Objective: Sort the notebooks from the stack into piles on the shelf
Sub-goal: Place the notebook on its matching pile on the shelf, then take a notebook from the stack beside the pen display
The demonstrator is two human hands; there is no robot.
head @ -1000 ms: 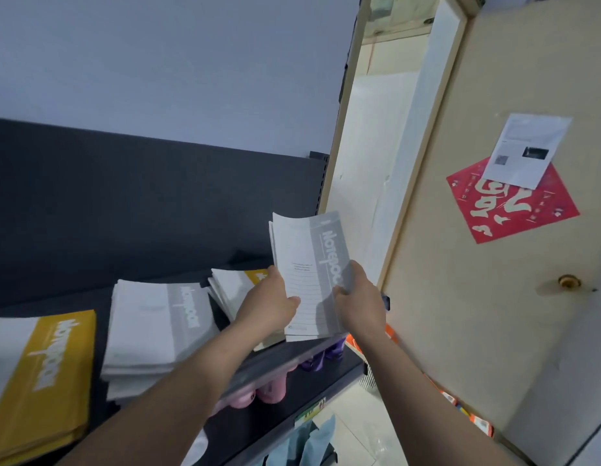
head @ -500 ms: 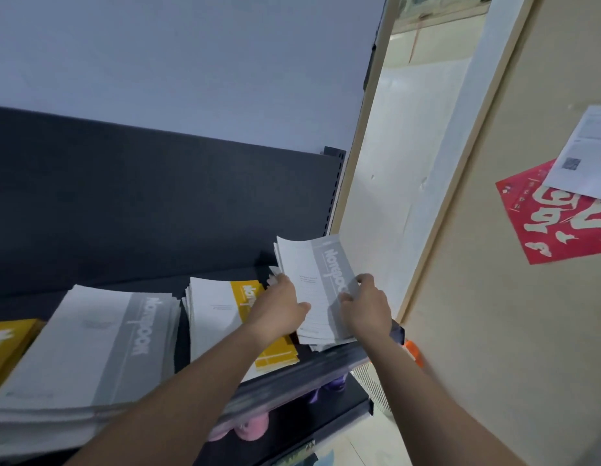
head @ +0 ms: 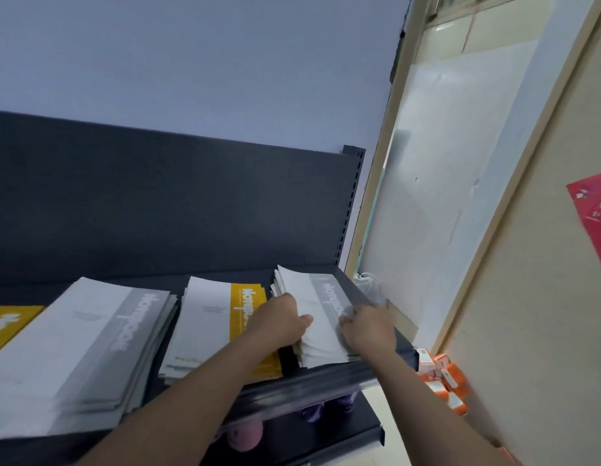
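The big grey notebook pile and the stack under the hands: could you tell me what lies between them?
In the head view, a yellow-banded notebook pile lies between them on the shelf.

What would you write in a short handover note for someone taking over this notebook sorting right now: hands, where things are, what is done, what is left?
Left hand and right hand: both gripping the grey stack at the shelf's right end.
Piles: yellow pile beside it, large grey pile further left, another yellow pile at the far left edge.
Done: four groups lie on the shelf.
Left: sort the held stack onto matching piles.
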